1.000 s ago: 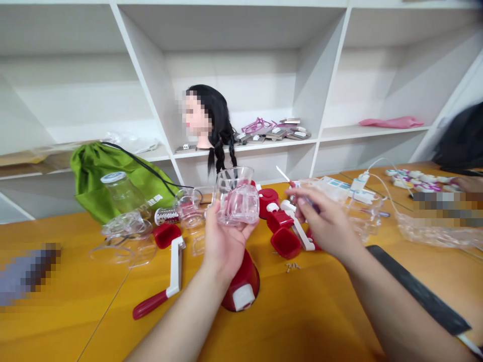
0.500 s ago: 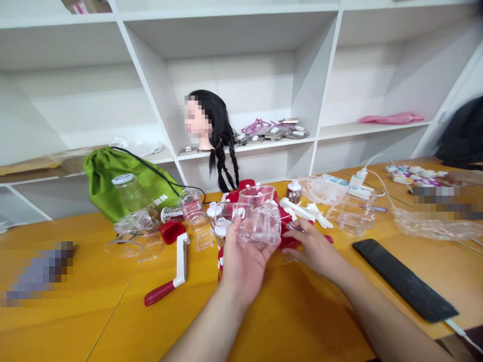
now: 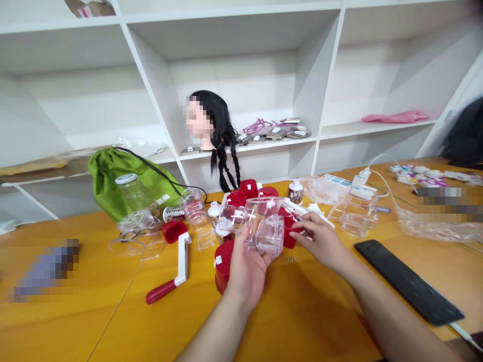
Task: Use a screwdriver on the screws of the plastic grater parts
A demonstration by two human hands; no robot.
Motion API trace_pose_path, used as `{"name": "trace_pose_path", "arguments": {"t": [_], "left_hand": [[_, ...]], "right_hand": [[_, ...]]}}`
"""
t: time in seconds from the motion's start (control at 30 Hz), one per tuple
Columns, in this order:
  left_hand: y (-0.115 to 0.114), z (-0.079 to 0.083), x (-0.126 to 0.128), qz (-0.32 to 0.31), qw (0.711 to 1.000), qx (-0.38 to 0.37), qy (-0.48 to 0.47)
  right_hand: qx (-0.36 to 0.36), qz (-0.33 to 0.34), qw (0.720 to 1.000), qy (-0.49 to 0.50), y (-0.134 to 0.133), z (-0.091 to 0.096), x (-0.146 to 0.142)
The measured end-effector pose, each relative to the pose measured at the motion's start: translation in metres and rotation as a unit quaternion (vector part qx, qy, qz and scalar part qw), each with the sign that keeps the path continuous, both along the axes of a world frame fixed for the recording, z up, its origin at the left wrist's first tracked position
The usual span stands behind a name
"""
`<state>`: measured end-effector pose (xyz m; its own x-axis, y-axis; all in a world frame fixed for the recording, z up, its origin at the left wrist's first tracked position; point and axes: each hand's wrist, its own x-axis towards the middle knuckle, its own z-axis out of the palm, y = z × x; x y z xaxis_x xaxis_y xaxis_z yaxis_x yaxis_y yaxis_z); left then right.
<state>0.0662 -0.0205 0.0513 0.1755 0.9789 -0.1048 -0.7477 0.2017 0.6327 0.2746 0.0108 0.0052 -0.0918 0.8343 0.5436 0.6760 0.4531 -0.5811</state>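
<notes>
My left hand [image 3: 249, 271] is wrapped from below around a clear plastic housing [image 3: 269, 234], the body of a rotary grater, tilted on its side above the table. My right hand [image 3: 319, 236] is just right of it, fingers pinched on a slim screwdriver [image 3: 296, 215] whose thin shaft points up and left toward the housing; whether its tip touches is hard to see. Small screws [image 3: 292, 260] lie on the table below. A red plastic part [image 3: 223, 264] is partly hidden behind my left hand. More red parts [image 3: 249, 187] lie behind the housing.
To the left are a white crank with a red handle [image 3: 181, 266], a red pusher piece [image 3: 174, 231], metal grater drums [image 3: 295, 191] and a green drawstring bag [image 3: 107, 176]. A black phone [image 3: 407, 281] lies at right. White shelves [image 3: 226, 30] stand behind, holding a mannequin head [image 3: 217, 115].
My left hand has turned the clear housing so its round end faces right. My right hand has shifted slightly right, with the screwdriver now showing more plainly.
</notes>
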Motion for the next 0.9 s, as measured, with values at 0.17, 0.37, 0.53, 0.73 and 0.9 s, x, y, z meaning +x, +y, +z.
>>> {"name": "trace_pose_path", "arguments": {"t": [0.17, 0.37, 0.53, 0.73, 0.9], "left_hand": [[-0.005, 0.001, -0.015, 0.049, 0.998, 0.020, 0.019], [-0.003, 0.004, -0.045, 0.084, 0.994, 0.037, 0.053], [0.006, 0.007, -0.072, 0.095, 0.991, 0.058, 0.071], [0.016, -0.001, -0.085, 0.095, 0.987, 0.068, 0.108], [0.019, -0.007, -0.080, 0.075, 0.988, 0.065, 0.120]], "right_hand": [[0.025, -0.008, 0.999, -0.044, 0.008, 0.010, -0.006], [0.020, 0.007, 0.987, -0.162, 0.033, 0.018, -0.032], [0.017, 0.030, 0.974, -0.226, 0.050, 0.014, -0.050], [0.031, 0.011, 0.966, -0.256, 0.059, -0.006, -0.055], [0.051, 0.002, 0.974, -0.222, 0.062, -0.015, -0.053]]}}
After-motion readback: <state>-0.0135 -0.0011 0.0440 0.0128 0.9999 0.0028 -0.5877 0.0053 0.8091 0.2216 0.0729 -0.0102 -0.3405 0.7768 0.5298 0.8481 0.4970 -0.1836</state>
